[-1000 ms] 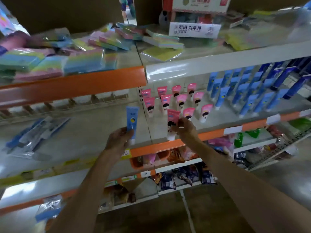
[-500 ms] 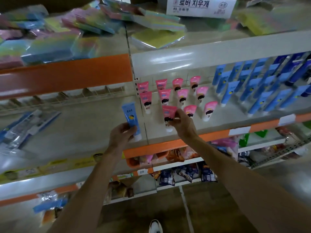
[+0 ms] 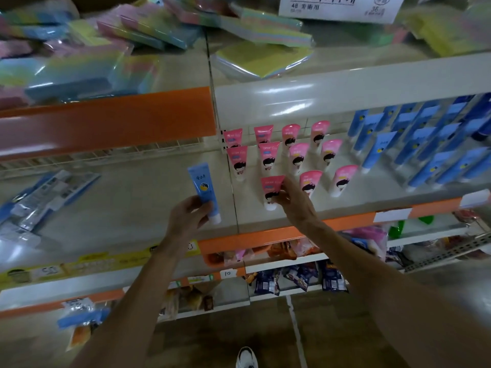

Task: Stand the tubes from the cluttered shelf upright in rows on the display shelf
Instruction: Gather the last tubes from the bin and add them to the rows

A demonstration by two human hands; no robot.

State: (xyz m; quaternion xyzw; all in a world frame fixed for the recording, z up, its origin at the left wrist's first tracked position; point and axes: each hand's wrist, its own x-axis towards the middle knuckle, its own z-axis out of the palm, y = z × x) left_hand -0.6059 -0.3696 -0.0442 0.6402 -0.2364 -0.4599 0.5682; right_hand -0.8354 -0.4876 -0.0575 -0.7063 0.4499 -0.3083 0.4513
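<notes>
Head view: you look at two shelf bays side by side.
Cluttered shelf (image 3: 111, 208): on your left, flat blue packets (image 3: 39, 197) lie near its left end.
Left hand (image 3: 186, 221): your grip is closed around a blue tube (image 3: 203, 191), cap down, held above the left bay.
Right hand (image 3: 295, 201): your fingers pinch a pink tube (image 3: 269, 189) that stands cap down in the front row.
Display shelf (image 3: 345, 203): pink tubes stand in rows; blue tubes (image 3: 425, 152) stand further right.
</notes>
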